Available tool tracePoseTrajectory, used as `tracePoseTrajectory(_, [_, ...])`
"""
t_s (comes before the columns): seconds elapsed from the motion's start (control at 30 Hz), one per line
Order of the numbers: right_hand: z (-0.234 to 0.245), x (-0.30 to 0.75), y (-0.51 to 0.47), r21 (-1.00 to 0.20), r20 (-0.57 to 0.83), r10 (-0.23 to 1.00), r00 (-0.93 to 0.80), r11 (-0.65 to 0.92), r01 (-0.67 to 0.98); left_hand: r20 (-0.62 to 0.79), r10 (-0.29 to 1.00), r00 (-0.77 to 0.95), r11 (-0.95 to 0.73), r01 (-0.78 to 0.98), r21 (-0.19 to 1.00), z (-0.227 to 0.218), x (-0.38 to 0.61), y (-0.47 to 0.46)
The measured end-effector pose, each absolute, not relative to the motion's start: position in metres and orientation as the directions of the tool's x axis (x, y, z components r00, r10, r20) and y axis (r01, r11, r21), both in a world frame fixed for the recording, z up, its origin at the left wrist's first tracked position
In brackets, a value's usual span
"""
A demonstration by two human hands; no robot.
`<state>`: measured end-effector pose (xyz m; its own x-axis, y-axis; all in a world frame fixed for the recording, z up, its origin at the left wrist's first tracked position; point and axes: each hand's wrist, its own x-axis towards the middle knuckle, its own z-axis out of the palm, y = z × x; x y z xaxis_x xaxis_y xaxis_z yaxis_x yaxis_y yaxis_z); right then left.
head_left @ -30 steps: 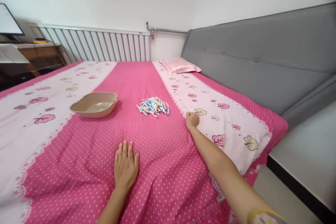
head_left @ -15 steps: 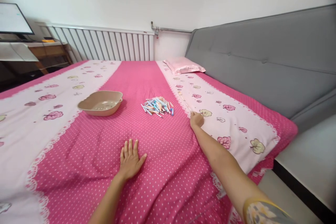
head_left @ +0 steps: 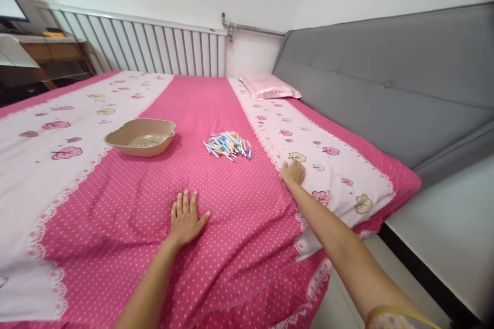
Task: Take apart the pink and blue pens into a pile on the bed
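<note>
My left hand [head_left: 186, 220] rests palm down on the pink dotted bedspread [head_left: 231, 205], fingers stretched out, holding nothing. On the white printed strip to the right, my right hand [head_left: 294, 171] is lowered to the cloth with its thumb apart and its fingertips partly hidden. Just beyond its thumb lies a thin, pale stick-like thing [head_left: 270, 142] with an orange-brown far end; its exact kind is too small to tell. Between and beyond my hands is a loose pile of pens [head_left: 228, 144], mostly light blue, white and peach. A beige plastic basin [head_left: 141, 150] sits to their left.
A pink pillow [head_left: 268, 87] lies at the far right of the bed, against the grey padded headboard [head_left: 366, 72]. Behind the bed stand a white radiator [head_left: 146, 46] and a pipe [head_left: 258, 29]. A desk [head_left: 50, 51] with a monitor [head_left: 10, 2] is at far left.
The near end of the thin stick was at my right hand's fingers; now a small gap separates them. The view has tilted down. My left hand stays flat on the bedspread.
</note>
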<state>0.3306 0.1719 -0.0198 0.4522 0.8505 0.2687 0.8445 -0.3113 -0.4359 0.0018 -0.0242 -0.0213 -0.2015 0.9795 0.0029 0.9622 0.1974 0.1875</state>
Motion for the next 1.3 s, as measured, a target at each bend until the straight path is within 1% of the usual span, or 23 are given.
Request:
tracePoseTrajectory(0.1, [-0.021, 0.370, 0.157, -0.399, 0.224, 0.850, 0.477, -0.367, 0.840, 0.028, 0.978, -0.205, 0.198, 0.967, 0.162, -0.026, 0.000, -0.021])
tracePoseTrajectory(0.27, [-0.019, 0.441, 0.132, -0.361, 0.148, 0.816, 0.559, -0.481, 0.799, 0.028, 0.975, -0.221, 0.215, 0.968, 0.128, -0.027, -0.001, -0.018])
tracePoseTrajectory(0.37, [-0.018, 0.474, 0.118, -0.357, 0.097, 0.778, 0.621, -0.555, 0.751, 0.006, 0.975, -0.224, 0.222, 0.968, 0.114, -0.024, 0.000, -0.018])
tracePoseTrajectory(0.47, [-0.021, 0.498, 0.110, -0.356, 0.044, 0.763, 0.645, -0.591, 0.724, -0.027, 0.973, -0.228, 0.230, 0.967, 0.107, -0.020, 0.001, -0.020])
tracePoseTrajectory(0.53, [-0.024, 0.508, 0.108, -0.354, 0.034, 0.756, 0.654, -0.603, 0.715, -0.044, 0.971, -0.236, 0.240, 0.965, 0.107, -0.017, 0.003, -0.021])
tracePoseTrajectory(0.67, [-0.030, 0.512, 0.109, -0.348, 0.062, 0.743, 0.666, -0.610, 0.712, -0.072, 0.968, -0.239, 0.247, 0.961, 0.128, -0.014, 0.005, -0.022])
tracePoseTrajectory(0.87, [-0.038, 0.511, 0.107, -0.359, 0.166, 0.730, 0.663, -0.582, 0.730, -0.073, 0.969, -0.236, 0.246, 0.955, 0.166, -0.016, 0.005, -0.023])
tracePoseTrajectory(1.17, [-0.044, 0.514, 0.109, -0.335, 0.202, 0.729, 0.655, -0.577, 0.745, -0.195, 0.951, -0.241, 0.270, 0.952, 0.141, -0.003, 0.008, -0.024])
tracePoseTrajectory(1.3, [-0.045, 0.512, 0.110, -0.333, 0.192, 0.725, 0.661, -0.586, 0.739, -0.207, 0.950, -0.234, 0.267, 0.952, 0.148, -0.002, 0.008, -0.024])
